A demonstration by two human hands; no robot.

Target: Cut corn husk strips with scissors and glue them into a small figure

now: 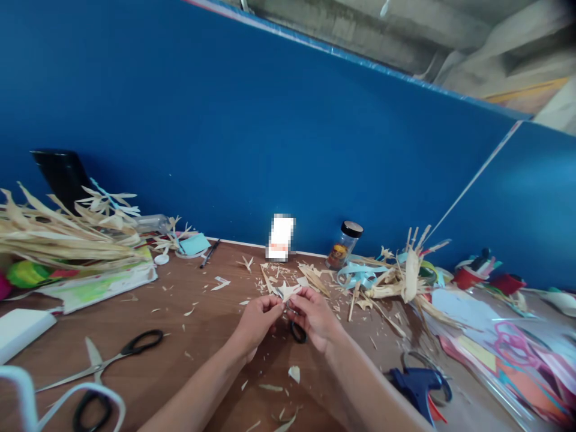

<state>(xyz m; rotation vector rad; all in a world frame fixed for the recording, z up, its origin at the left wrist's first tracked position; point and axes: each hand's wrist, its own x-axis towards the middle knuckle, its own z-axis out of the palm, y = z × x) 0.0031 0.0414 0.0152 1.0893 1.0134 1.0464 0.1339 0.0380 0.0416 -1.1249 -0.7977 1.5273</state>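
Note:
Over the middle of the brown table, my left hand [261,320] and my right hand [314,315] come together, fingertips pinched. Between them is a small pale, star-like piece of dried husk [288,292], its points spreading upward. Each hand seems to grip one side of it. Just beneath my right hand shows the black handle loop [298,332] of some tool, the rest hidden. Husk scraps [315,279] lie scattered behind and around the hands. To the left rest open scissors [101,366] with black handles.
A bundle of dried husks [67,234] lies at left, beside a white box [22,333]. Against the blue partition [270,120] stand a blurred-out bright screen [280,237] and a black-lidded jar [344,245]. A blue glue gun [420,384], ribbon [360,276] and papers [468,312] are at right.

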